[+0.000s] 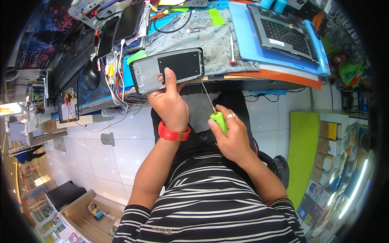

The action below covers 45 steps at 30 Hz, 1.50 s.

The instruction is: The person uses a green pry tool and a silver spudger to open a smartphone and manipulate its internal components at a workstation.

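My left hand (170,97) grips a phone frame (144,75) with the thumb on its inner face and the fingers beneath. The frame is grey metal with a black rim and a black panel over its right half. My right hand (233,135) is closed around the green handle of a thin-shafted tool (219,120). Its metal shaft points up toward the bench edge. The tip lies just below the frame's right end; whether they touch I cannot tell.
A stained grey mat (194,38) covers the bench, with a screwdriver (232,48) on it. To the right, a dark laptop part (283,34) lies on a blue mat (245,44). Left are phones (129,20), white cables (120,60) and a black mouse (92,75).
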Each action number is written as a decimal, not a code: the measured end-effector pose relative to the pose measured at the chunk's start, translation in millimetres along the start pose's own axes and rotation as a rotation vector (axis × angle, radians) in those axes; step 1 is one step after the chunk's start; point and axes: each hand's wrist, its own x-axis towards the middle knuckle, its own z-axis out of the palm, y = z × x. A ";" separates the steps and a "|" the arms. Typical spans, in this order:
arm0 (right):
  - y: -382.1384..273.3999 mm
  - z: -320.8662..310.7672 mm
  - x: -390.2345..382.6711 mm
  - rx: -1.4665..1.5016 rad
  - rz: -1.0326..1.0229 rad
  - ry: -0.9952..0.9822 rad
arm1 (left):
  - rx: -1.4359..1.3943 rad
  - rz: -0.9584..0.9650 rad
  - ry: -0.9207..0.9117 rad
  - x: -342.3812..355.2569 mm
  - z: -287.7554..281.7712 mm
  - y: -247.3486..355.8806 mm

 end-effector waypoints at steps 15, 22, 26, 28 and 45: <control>-19.3 -56.0 9.7 -0.138 -0.281 -0.168 | -0.057 -0.348 -0.377 52.2 -13.8 38.6; -52.3 -36.6 -21.9 0.044 -0.087 -0.288 | -0.459 -0.689 -0.582 29.5 -13.6 43.8; -55.4 -31.2 -33.5 0.087 -0.042 -0.309 | -0.753 -0.753 -0.637 29.8 -20.3 44.6; -56.1 -29.4 -38.0 0.105 -0.029 -0.298 | -0.752 -0.746 -0.614 28.1 -17.6 46.2; -58.4 -43.6 -51.3 0.191 -0.029 -0.315 | -0.675 -0.654 -0.454 20.5 -26.9 51.7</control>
